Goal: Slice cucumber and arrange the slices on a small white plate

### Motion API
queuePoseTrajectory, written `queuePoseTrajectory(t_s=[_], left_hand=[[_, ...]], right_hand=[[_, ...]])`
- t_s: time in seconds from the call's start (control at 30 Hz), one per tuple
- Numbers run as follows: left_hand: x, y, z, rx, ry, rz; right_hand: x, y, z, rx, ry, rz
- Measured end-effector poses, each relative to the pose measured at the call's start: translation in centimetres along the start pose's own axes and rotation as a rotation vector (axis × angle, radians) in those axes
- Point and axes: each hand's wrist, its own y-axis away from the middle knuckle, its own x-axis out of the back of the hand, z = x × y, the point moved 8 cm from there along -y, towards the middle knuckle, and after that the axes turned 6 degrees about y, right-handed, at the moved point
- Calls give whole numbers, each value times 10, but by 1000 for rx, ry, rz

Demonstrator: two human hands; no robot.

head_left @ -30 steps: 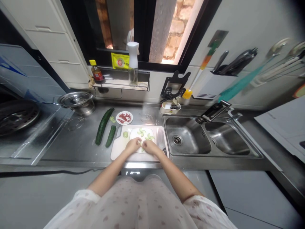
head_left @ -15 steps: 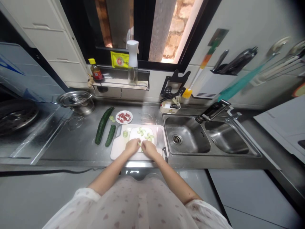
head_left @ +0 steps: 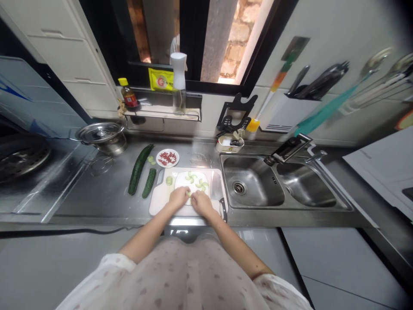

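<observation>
My left hand (head_left: 178,198) and my right hand (head_left: 200,201) meet over the near side of a white plate (head_left: 180,180) that rests on a white cutting board (head_left: 161,199). Pale green cucumber slices (head_left: 195,181) lie in small fans on the plate. The fingertips of both hands pinch together around a thin cucumber slice (head_left: 190,195) between them. One loose cucumber slice (head_left: 169,181) lies on the board left of the plate. A black knife handle (head_left: 222,208) shows at the board's right edge, beside my right wrist.
A long cucumber (head_left: 140,163) and a short cucumber piece (head_left: 149,183) lie left of the board. Behind it a small plate of red pieces (head_left: 167,158). A double sink (head_left: 258,187) with a tap (head_left: 285,150) is to the right, a steel pot (head_left: 101,137) far left.
Both hands stay together at the plate's near edge, with only slight finger movement. The view has shifted a little.
</observation>
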Motion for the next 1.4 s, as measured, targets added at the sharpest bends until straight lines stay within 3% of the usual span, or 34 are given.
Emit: queuePoseTrajectory(t_s=[0.43,0.77,1.3,1.4], left_hand=[[-1,1,1,25,-20,-3],[1,2,4,20,-36,12],[2,5,4,32,5,10],[7,7,-1,46,65,62]], right_hand=[[-1,-1,-8,66,124,-27],[2,-3,-5,-7,56,-55],[2,-3,-12,21,100,-52],[2,-3,-10,7,93,-49]])
